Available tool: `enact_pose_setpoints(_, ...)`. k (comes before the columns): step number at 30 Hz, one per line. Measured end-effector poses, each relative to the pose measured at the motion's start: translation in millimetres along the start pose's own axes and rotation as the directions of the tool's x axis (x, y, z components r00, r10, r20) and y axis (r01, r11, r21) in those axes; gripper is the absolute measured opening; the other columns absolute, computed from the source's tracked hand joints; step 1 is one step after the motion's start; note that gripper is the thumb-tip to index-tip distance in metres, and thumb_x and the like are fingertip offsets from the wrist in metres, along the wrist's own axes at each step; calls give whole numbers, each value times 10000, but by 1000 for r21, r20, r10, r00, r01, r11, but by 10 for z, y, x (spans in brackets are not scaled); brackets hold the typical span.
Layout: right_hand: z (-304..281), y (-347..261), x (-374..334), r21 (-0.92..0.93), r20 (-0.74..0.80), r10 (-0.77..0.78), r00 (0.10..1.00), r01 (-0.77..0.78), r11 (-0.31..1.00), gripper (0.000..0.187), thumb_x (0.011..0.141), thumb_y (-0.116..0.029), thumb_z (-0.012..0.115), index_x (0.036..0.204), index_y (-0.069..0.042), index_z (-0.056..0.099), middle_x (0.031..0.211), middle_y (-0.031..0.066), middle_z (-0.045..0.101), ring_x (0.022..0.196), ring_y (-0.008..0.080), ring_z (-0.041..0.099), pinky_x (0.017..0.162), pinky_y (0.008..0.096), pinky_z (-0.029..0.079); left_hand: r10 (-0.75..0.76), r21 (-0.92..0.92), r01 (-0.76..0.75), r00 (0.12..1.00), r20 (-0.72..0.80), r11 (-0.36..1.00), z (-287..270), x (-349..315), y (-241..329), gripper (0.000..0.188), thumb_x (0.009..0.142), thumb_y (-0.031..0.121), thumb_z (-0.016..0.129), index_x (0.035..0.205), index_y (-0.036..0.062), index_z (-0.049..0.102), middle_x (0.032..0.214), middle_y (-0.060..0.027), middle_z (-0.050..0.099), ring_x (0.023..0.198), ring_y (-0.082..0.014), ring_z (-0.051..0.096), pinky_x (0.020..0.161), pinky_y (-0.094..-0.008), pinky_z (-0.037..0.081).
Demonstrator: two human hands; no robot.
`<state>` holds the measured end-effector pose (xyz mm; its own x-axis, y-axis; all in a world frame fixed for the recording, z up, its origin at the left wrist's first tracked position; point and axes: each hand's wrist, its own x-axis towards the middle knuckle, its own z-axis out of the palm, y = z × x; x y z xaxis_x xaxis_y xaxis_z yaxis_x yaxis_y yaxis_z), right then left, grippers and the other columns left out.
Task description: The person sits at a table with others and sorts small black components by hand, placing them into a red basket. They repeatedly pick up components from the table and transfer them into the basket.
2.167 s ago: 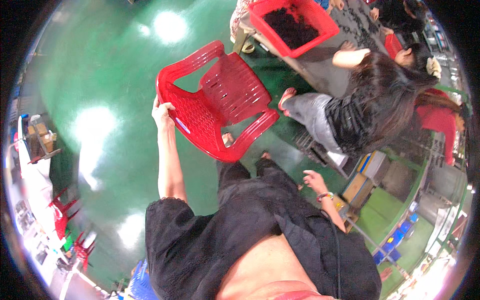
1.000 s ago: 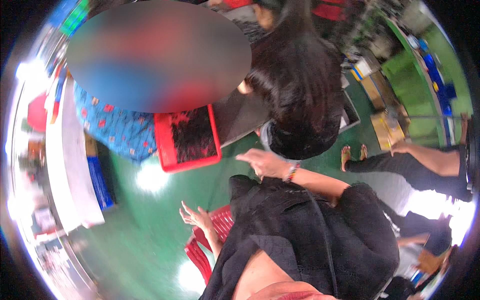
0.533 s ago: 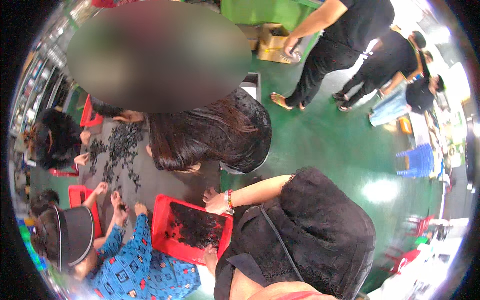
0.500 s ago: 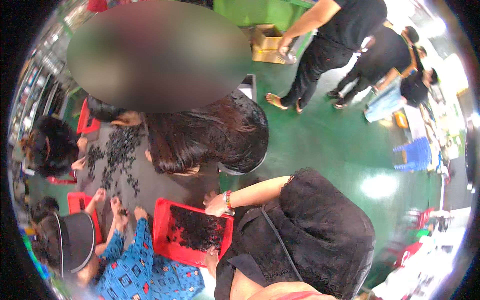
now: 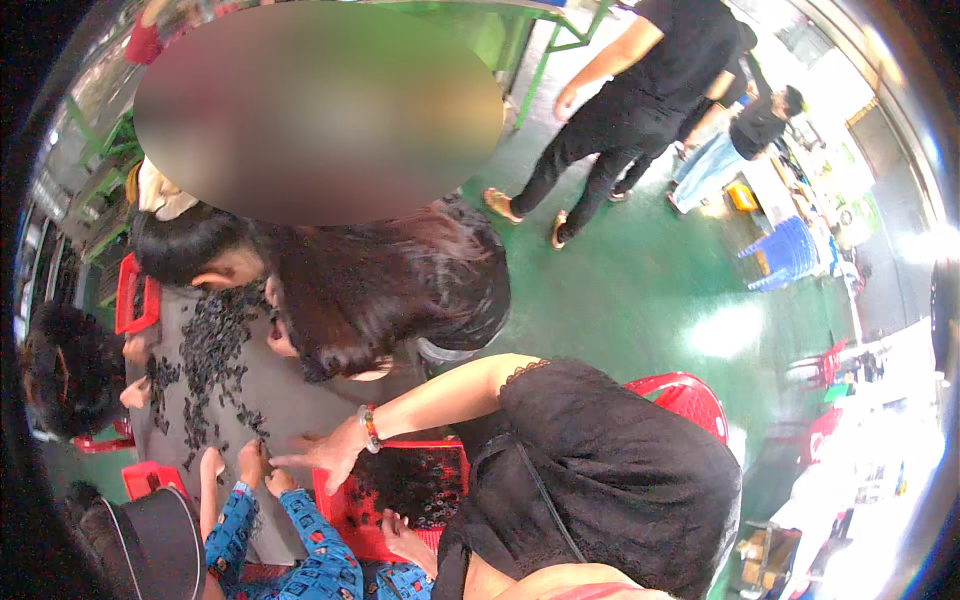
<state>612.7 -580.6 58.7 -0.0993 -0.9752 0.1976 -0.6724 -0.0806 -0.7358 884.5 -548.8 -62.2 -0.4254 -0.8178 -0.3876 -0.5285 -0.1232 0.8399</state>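
Reaching out to the left with its fingers spread wide and nothing visible in its grasp, the right hand (image 5: 340, 453) hangs over the far left corner of a red basket (image 5: 342, 515); a beaded bracelet (image 5: 370, 428) circles that wrist. The left hand (image 5: 402, 538) is at the near side of the same basket, its fingers bent over the inside; whether it grips the basket, or any of what lies there, I cannot tell. Small dark pieces (image 5: 415, 485) fill much of the basket, which sits at the near right end of a grey table (image 5: 300, 400), just in front of the person's black top (image 5: 600, 470).

More dark bits (image 5: 215, 350) are strewn over the left part of the table. On the near left, a co-worker in a blue patterned garment (image 5: 320, 565) and a dark visor (image 5: 155, 540) has a hand (image 5: 253, 460) just beside the right hand's fingertips; I cannot tell if they touch. Farther off, a person with long dark hair (image 5: 380, 280) bends over the table, and a smaller red tray (image 5: 135, 300) is at its far left. Behind the wearer, to the right, is a red chair (image 5: 690, 400) on the green floor (image 5: 620, 300), with blue stools (image 5: 785, 255) stacked well apart at the far right
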Motion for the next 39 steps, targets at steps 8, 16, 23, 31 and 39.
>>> enact_pose_setpoints(8, 432, 668, 616, 661, -437, 434, 788, -45, 749, 649, 711, -138, 597, 1300, -77, 332, 1124, 147, 426, 939, 251, 475, 743, 374, 456, 397, 502, -296, 912, -106, 813, 15, 344, 1080, 313, 783, 53, 522, 1089, 51, 590, 1226, -103, 509, 1179, -292, 425, 1020, -413, 296)
enact_pose_setpoints(16, 1161, 2442, 1339, 799, -106, 893, 436, -497, 338, 721, 717, 3, 551, 1360, -106, 244, 1191, 123, 313, 935, 220, 460, 708, 362, 513, 354, 214, -320, 924, -145, 923, 641, 2030, 974, 451, 787, -40, 505, 1232, -37, 431, 1247, -195, 443, 1145, -299, 474, 927, -380, 415)
enact_pose_setpoints(23, 940, 3510, 2438, 280, -253, 894, 369, -857, 433, 924, 637, -239, 737, 1391, -228, 203, 1343, 314, 182, 1162, 457, 347, 935, 490, 388, -157, -95, 149, 984, -79, 984, 873, 3349, 689, 800, 755, 2, 594, 1393, -12, 113, 1270, -288, 342, 906, -269, 611, 761, -326, 521)
enact_pose_setpoints(31, 399, 4774, 2855, -154, -297, 763, 574, -817, 556, 775, 633, -311, 751, 1276, -242, 326, 1288, 261, 270, 1195, 464, 282, 935, 533, 367, -131, 225, 198, 950, -283, 954, 789, 4532, 97, 1052, 678, 105, 745, 1421, 164, 2, 1338, -366, 143, 1239, -497, 230, 1027, -469, 272)
enact_pose_setpoints(39, 1120, 4515, 3040, -609, -44, 502, 864, -422, 672, 546, 688, -277, 702, 1161, -193, 444, 1247, 209, 330, 1161, 471, 316, 896, 542, 397, 181, 467, -40, 948, -260, 883, 1230, 5201, 280, 1003, 540, 139, 829, 1374, 152, 273, 1355, -251, 239, 1162, -457, 277, 988, -509, 271)
